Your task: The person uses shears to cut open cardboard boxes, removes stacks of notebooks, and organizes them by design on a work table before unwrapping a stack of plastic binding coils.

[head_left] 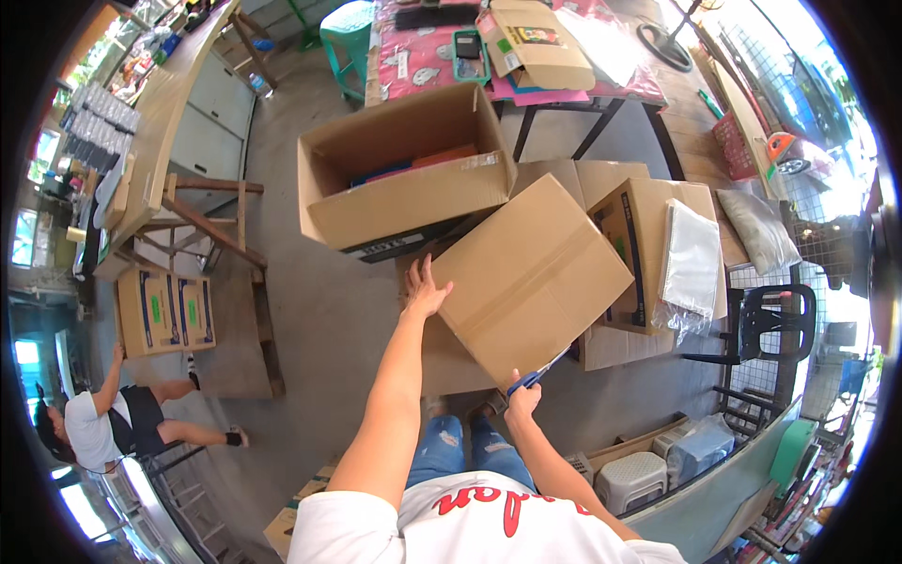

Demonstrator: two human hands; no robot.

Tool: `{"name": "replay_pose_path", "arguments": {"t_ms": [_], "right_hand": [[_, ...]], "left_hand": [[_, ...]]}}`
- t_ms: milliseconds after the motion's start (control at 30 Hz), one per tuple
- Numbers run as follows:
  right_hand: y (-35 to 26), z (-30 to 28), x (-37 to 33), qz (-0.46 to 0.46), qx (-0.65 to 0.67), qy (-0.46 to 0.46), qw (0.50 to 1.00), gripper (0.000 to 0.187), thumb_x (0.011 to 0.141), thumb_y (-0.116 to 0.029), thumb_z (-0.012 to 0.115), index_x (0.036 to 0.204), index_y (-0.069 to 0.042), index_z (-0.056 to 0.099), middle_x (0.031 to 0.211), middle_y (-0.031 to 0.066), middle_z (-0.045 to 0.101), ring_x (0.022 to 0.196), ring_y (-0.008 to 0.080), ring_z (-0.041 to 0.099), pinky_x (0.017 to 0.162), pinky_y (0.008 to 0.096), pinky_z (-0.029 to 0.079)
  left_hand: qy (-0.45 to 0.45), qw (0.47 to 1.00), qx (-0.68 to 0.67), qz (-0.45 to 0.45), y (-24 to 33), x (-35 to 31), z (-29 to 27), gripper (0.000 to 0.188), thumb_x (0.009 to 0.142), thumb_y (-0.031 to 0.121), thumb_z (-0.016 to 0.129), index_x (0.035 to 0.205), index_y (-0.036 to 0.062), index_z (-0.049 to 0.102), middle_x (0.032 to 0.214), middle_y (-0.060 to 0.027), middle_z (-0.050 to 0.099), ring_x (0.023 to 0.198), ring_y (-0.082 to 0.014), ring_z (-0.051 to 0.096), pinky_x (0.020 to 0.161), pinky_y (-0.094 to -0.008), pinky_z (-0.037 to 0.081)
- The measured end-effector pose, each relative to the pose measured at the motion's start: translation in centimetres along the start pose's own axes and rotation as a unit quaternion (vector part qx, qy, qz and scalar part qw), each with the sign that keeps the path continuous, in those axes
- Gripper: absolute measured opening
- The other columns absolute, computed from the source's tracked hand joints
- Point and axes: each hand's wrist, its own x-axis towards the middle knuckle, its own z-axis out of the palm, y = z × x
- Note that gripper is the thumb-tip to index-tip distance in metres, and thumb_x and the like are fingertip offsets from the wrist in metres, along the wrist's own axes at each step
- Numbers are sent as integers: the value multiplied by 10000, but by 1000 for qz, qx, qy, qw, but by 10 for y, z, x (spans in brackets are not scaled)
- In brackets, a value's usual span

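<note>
A closed brown cardboard box [536, 277] sits tilted in front of me on other flattened cardboard. My left hand [425, 289] lies flat with spread fingers against the box's left corner. My right hand [522, 395] grips blue-handled scissors [540, 374], whose blades point up along the box's lower right edge. My knees in torn jeans show below the box.
A large open carton [404, 174] stands behind the closed one. To the right another carton [648, 244] carries a clear plastic bag [691, 268], beside a black chair [766, 334]. A table with pink sheets [423, 56] is at the back. A person [113, 418] crouches at far left.
</note>
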Motion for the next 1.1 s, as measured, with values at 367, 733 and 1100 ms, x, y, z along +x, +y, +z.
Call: {"name": "replay_pose_path", "arguments": {"t_ms": [367, 733, 1100], "right_hand": [[7, 22, 6, -78, -91, 147, 982, 395, 740, -267, 814, 894, 13, 583, 841, 145, 649, 783, 258, 601, 732, 396, 478], [3, 57, 7, -25, -200, 333, 921, 654, 649, -404, 833, 1068, -1, 534, 937, 215, 661, 907, 395, 637, 831, 444, 481], [29, 187, -92, 15, -95, 400, 911, 503, 596, -288, 889, 823, -29, 522, 798, 140, 640, 750, 302, 628, 688, 421, 481]], "left_hand": [[-66, 996, 61, -18, 16, 18, -13, 888, 793, 525, 651, 1451, 214, 143, 1539, -99, 74, 1442, -338, 3, 1074, -679, 165], [-164, 955, -23, 244, -26, 46, -38, 1024, 744, 466, 729, 1426, -47, 163, 1352, -311, 375, 1271, -421, 388, 1060, -454, 342], [-111, 949, 100, 279, -14, 130, -91, 930, 793, 597, 624, 1315, -115, 333, 1282, -333, 454, 1192, -427, 480, 991, -456, 409]]}}
